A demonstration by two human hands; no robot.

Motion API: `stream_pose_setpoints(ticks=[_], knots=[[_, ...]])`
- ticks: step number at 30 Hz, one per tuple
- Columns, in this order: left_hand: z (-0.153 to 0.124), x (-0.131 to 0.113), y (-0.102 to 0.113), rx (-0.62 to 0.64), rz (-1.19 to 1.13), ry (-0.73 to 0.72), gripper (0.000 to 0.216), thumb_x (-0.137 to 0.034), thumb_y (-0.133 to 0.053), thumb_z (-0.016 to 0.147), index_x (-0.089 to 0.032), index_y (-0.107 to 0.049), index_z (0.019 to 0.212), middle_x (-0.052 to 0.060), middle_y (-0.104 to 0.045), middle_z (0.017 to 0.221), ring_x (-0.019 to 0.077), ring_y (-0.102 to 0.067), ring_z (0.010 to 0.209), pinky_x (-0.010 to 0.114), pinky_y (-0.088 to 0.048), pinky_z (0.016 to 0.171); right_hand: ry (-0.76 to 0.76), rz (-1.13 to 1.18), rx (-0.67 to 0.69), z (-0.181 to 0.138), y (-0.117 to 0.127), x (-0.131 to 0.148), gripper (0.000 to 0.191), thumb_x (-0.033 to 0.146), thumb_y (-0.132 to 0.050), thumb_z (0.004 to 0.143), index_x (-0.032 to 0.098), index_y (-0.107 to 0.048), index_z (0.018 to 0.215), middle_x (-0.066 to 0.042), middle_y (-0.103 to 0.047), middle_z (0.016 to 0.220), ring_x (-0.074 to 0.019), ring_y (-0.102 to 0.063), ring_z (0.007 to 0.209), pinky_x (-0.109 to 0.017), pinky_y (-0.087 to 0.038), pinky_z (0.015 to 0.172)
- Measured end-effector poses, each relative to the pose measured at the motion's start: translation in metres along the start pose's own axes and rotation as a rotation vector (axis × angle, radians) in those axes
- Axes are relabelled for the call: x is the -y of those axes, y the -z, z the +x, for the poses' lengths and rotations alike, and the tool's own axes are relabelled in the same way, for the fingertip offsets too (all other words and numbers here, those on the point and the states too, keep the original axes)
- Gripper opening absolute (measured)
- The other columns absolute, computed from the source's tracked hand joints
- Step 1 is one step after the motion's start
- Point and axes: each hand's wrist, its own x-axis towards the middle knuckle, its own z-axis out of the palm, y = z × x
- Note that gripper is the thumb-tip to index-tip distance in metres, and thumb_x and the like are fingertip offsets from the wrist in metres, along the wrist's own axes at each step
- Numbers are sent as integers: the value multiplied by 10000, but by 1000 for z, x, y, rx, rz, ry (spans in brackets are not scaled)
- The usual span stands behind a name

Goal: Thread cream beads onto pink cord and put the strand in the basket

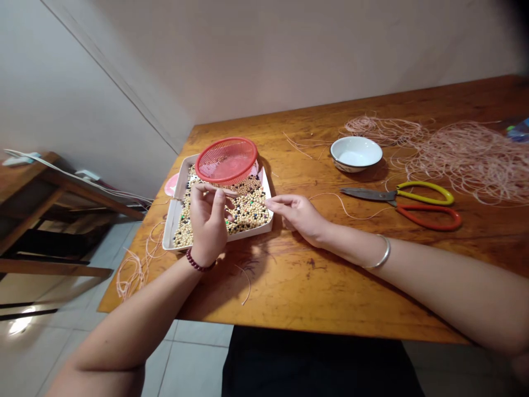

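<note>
My left hand [209, 220] is above a white tray [177, 218] of small beads [248, 212], mostly cream with black, brown and a few green ones. Its fingers curl inward with the thumb against them; whatever they may hold is hidden. Just off the tray's right edge, my right hand [300, 215] pinches thumb and forefinger together. A thin pink cord [345, 210] runs from behind this hand across the table toward the scissors, and its end at the fingertips is too fine to see. A red mesh basket [227, 160] rests on the back of the tray.
Scissors [390, 196] with yellow and red handles lie right of my right hand. Behind them stand a white enamel bowl [356, 151] and a large tangle of pink cord [475, 154]. More cord [132, 273] lies at the wooden table's [322, 292] left edge, and a short piece [248, 286] in front.
</note>
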Motion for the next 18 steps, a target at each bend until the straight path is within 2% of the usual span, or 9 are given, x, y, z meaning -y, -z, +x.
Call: stream_pose_setpoints(ticks=[3, 5, 9, 12, 15, 18], knots=[[-2, -2, -1, 9, 7, -6, 233, -364, -600, 863, -224, -415, 864, 13, -647, 799, 95, -583, 586, 164, -429, 380, 21, 23, -45, 1, -1, -1, 210, 359, -738, 664, 178, -653, 727, 37, -463, 514, -82, -400, 515, -221, -268, 442], [-3, -2, -1, 13, 12, -17, 226, -356, -598, 866, -224, -414, 868, 10, -645, 793, 94, -585, 589, 164, -429, 386, 27, 31, -61, 1, 0, -3, 197, 338, -727, 669, 175, -629, 717, 47, -458, 513, -66, -366, 477, -213, -242, 421], [-2, -1, -1, 5, 8, -17, 217, -347, -591, 869, -228, -410, 873, 9, -645, 799, 100, -595, 606, 161, -428, 385, -35, 105, 5, 2, 4, -4, 114, 259, -603, 742, 193, -535, 678, 105, -274, 419, -44, -176, 367, -216, -119, 372], [-1, 0, 0, -1, 16, -20, 214, -351, -584, 872, -227, -409, 868, 12, -645, 806, 102, -599, 612, 163, -425, 382, -63, 153, 59, 1, 6, -2, 90, 275, -542, 787, 200, -553, 738, 116, -208, 410, -47, -120, 353, -217, -85, 368], [-2, 0, 0, 0, 13, -27, 211, -345, -586, 872, -224, -413, 869, 11, -642, 792, 97, -594, 595, 164, -427, 392, -43, 85, 50, 0, 4, -1, 190, 367, -651, 755, 185, -619, 800, 113, -247, 409, -43, -170, 360, -217, -117, 368], [-2, -1, 0, 5, -2, -33, 211, -336, -593, 870, -219, -416, 866, 9, -641, 789, 85, -570, 571, 160, -427, 401, -14, 47, 23, 0, 2, -2, 269, 379, -766, 653, 168, -658, 781, 89, -343, 430, -55, -326, 423, -209, -232, 403]])
